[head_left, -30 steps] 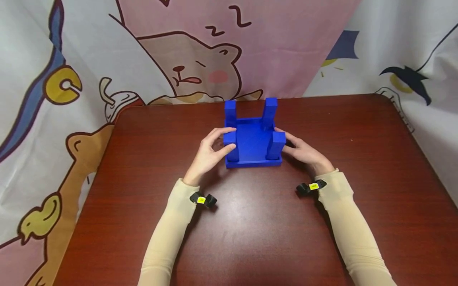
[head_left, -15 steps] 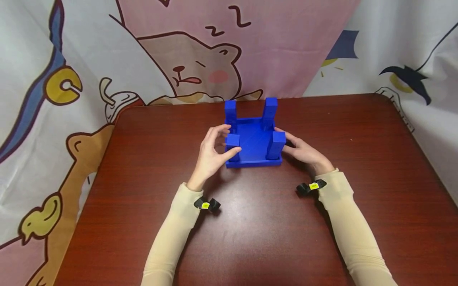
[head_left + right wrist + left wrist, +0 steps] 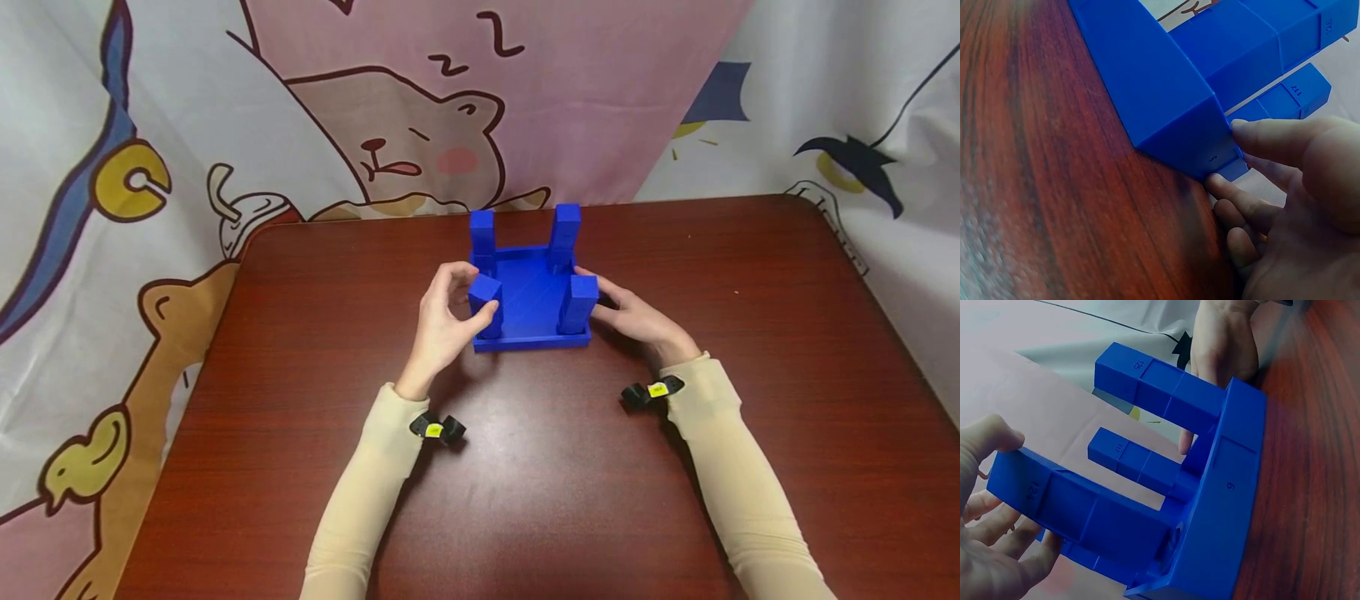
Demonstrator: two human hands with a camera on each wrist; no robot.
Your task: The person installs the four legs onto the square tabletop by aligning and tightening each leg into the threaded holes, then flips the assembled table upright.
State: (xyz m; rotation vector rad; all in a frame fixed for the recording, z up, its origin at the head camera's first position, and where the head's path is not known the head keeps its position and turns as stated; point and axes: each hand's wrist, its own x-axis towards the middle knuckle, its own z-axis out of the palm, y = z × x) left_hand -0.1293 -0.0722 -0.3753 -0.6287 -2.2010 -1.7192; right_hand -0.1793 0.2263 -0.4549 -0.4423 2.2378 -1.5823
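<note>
A square blue tray-like base [image 3: 532,296] stands on the table with a square blue post rising at each corner. My left hand [image 3: 442,321] pinches the top of the near-left post [image 3: 1085,509], thumb on one side and fingers on the other. That post sits turned out of line with the base's edges, its lower end inside the corner. Along the base's right side wall [image 3: 1191,137], my right hand [image 3: 637,318] rests with thumb and fingertips against it. The near-right post [image 3: 577,307], far-right post [image 3: 566,237] and far-left post [image 3: 482,233] stand upright.
The brown wooden table [image 3: 540,475] extends around the base, its back edge close behind the far posts. A printed curtain [image 3: 585,100] with cartoon figures hangs behind and at both sides. Black wrist cameras sit on both sleeves.
My left hand has shifted its hold on the near-left post, with the fingers moving off its top. The post has turned about its upright axis. My right hand has stayed in place.
</note>
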